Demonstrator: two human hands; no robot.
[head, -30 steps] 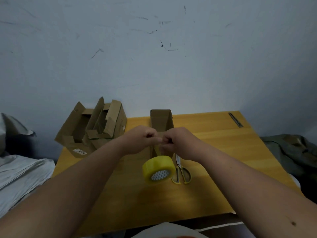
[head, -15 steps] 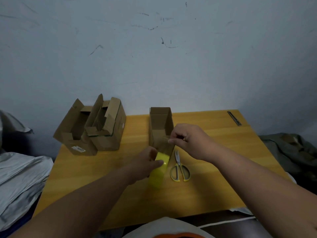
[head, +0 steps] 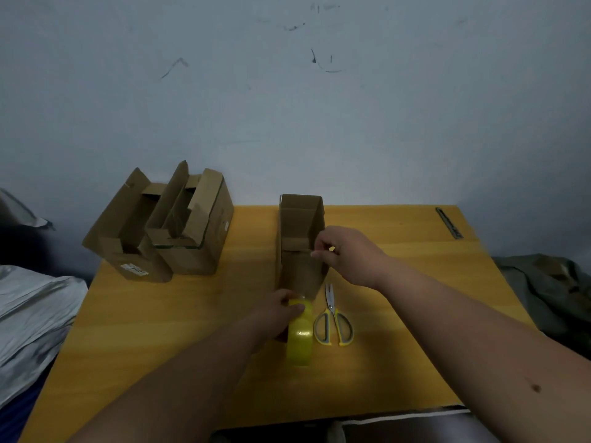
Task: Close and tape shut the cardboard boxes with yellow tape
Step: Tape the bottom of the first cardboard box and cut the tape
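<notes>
1. A scuffed grey wall point(head: 287, 107) stood behind a yellow wooden table point(head: 160, 330); there was only the head view.
2. A narrow cardboard box point(head: 300, 251) lay mid-table, its long axis running away from the person and its far end flap upright.
3. The right hand point(head: 348, 254) hovered over the box's right wall, thumb and forefinger pinched together at the top edge; a speck of yellow showed in the pinch, but whether it was the tape's end could not be told.
4. The left hand point(head: 278, 311) was at the box's near end, its fingers curled round a yellow tape roll point(head: 300, 330), which stood on edge just in front of the box.
5. Scissors point(head: 332, 321) with yellow-grey handles lay just right of the roll, near the box's near right corner, blades pointing away from the person.
6. Two open boxes point(head: 160, 231) sat side by side well to the left of the narrow box, flaps up, at the table's far left corner.
7. A dark cutter point(head: 449, 222) lay far right of the box, by the table's far edge.
8. Grey plastic point(head: 35, 308) lay beyond the table's left edge, and dark cloth point(head: 543, 282) beyond its right.
</notes>
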